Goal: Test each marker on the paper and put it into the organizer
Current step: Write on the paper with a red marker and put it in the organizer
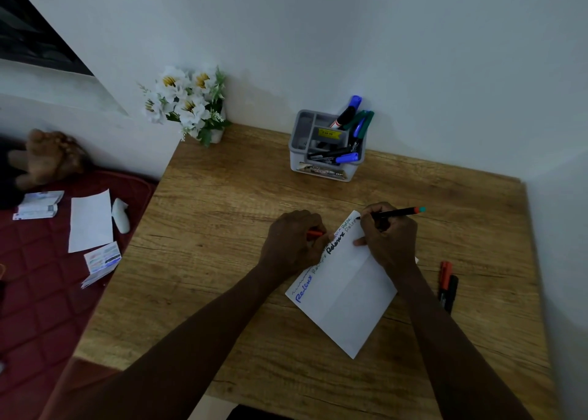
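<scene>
Marker [394, 212] sits pinched in our right hand [388, 241], tip on far corner of paper [350, 298] beyond the scribbles [335, 244]. Left hand [294, 244] curls round orange cap [315, 233], pinning it down. Organizer [321, 173] stands by the wall [413, 53]; two markers [447, 287] wait on bench [222, 228].

White flowers [187, 101] stand on the wooden table [222, 260]; a stuffed toy [47, 155] lies beside red quilted bedding [41, 292].

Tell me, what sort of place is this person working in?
Probably a bedroom or small home room: a wooden desk set in a wall corner, red quilted bedding beside it, and white flowers.
</scene>
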Tool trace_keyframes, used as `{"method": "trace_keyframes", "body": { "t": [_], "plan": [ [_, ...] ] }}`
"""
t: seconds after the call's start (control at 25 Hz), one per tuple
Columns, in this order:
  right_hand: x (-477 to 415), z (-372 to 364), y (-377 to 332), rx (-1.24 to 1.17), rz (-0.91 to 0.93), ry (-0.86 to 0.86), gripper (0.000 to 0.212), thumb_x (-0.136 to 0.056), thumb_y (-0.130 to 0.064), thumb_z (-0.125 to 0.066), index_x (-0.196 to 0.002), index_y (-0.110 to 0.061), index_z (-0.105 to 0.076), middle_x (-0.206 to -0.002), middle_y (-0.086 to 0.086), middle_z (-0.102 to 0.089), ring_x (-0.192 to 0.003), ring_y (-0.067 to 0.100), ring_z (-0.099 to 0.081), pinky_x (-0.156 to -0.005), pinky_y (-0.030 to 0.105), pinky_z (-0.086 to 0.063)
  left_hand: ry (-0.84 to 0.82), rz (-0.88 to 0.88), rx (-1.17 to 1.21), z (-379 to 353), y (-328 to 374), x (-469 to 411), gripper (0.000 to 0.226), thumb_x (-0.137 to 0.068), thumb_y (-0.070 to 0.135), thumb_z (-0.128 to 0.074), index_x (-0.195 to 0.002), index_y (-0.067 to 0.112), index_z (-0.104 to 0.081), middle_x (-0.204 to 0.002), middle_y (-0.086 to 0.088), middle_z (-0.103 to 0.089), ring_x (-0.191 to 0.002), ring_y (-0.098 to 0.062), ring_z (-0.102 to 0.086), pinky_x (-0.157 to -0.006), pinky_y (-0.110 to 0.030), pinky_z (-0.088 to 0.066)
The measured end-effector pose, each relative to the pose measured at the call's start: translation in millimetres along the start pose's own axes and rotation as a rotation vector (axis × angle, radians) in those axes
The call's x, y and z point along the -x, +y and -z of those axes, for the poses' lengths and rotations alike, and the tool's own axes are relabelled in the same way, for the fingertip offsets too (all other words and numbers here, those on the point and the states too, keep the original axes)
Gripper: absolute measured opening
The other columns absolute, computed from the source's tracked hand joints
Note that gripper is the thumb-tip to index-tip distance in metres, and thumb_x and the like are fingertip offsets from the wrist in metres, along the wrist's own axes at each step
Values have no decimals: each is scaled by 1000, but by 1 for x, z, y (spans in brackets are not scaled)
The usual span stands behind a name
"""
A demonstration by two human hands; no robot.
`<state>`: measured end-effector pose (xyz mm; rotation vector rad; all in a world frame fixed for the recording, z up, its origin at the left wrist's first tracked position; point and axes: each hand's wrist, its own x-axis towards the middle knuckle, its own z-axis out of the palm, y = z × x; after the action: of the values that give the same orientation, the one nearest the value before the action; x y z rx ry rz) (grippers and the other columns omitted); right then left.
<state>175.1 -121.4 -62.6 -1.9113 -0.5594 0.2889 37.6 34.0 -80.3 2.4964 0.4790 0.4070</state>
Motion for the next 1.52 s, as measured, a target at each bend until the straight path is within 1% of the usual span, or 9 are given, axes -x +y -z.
{"method": "trace_keyframes", "body": {
  "t": [0.28, 0.52, 0.64, 0.8, 0.96, 1.12, 1.24, 1.36, 1.52],
  "plan": [
    [-1, -1, 0, 0, -20, 22, 8, -95, -4, -65, -89, -2, -68, -74, 8, -71, -50, 14, -72, -40, 23, -52, 1, -13, 10, -2, -3, 0, 26, -88, 52, -65, -84, 27, -66, -78, 12, -62, -71, -3, -53, -66, -25, -45],
    [-5, 2, -1, -97, -122, 72, 9, -95, -3, -65, -88, -7, -68, -79, 11, -72, -61, 25, -75, -50, 40, -61, 4, -8, 26, -2, -3, -1, 25, -88, 52, -67, -84, 28, -68, -77, 12, -63, -71, -3, -53, -65, -24, -42],
    [-8, 8, -15, -347, -244, 60, 11, -94, -2, -69, -95, -6, -59, -81, 22, -71, -63, 35, -72, -61, 44, -63, 45, 64, 194, 4, 2, -3, 25, -88, 52, -68, -91, 28, -77, -84, 13, -73, -74, -1, -63, -69, -26, -52],
    [-4, 9, -37, -307, -128, -52, 20, -88, -5, -78, -91, 1, -59, -65, 17, -67, -45, 25, -59, -47, 33, -53, 84, 361, 604, 19, 19, -16, 19, -93, 39, -69, -106, 29, -77, -95, 3, -78, -82, -13, -72, -76, -39, -59],
    [9, 8, -52, -623, -271, -105, 5, -96, -2, -64, -92, 1, -66, -71, 15, -69, -56, 21, -65, -55, 35, -60, -12, 382, 831, 30, 26, -18, 23, -93, 24, -71, -115, 18, -75, -116, 6, -74, -102, -6, -70, -87, -29, -57],
    [9, 13, -57, -805, -407, -175, 32, -104, -11, -40, -95, 4, -67, -75, 21, -71, -60, 24, -69, -60, 39, -61, -21, 370, 877, 38, 30, -14, 21, -87, 16, -77, -109, 14, -78, -97, -1, -78, -86, -11, -71, -80, -30, -58],
    [5, 16, -64, -754, -436, -199, 30, -104, -11, -39, -91, -2, -64, -74, 21, -71, -60, 26, -70, -61, 40, -61, -28, 347, 904, 45, 36, -14, 17, -87, 13, -76, -101, 22, -79, -91, -5, -78, -80, -14, -68, -78, -31, -57],
    [5, 20, -69, -723, -461, -217, 19, -104, -9, -47, -86, -8, -54, -78, 25, -72, -64, 29, -73, -63, 40, -62, -69, 335, 903, 49, 38, -13, 16, -88, 14, -76, -102, 20, -79, -89, -11, -77, -73, -16, -64, -73, -29, -55],
    [5, 32, -66, -534, -358, -289, 16, -90, -6, -74, -95, 8, -66, -86, 29, -73, -73, 31, -75, -69, 39, -64, -160, 342, 789, 53, 28, -12, 19, -92, 26, -72, -98, 10, -80, -76, -15, -74, -59, -12, -57, -60, -28, -48]
  ]
}}
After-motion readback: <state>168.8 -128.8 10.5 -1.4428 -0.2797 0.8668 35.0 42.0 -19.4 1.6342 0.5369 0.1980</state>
